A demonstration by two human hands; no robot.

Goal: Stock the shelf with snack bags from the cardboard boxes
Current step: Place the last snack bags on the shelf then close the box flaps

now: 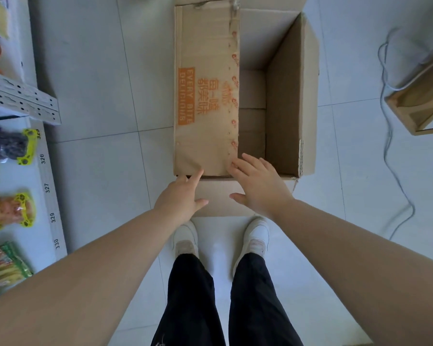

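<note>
At far left, the shelf (51, 186) carries snack bags (9, 212) beside edge labels 326, 327, 329 and 330, with bare white space between some of them. Your left hand (179, 199) reaches the near left corner of the cardboard box (291, 96), index finger extended to the printed flap (205, 96), the other fingers loose and gripping nothing. That flap lies folded over the left half of the opening; fold it fully outward first, so it cannot fall back on your wrists. Your right hand (256, 187) is spread flat, fingertips on the flap's inner edge, holding nothing. No bags show in the uncovered right half, only bare cardboard. At far right, a second box (421, 103) and loose cables (395, 151) lie on the floor; step clear of them.
</note>
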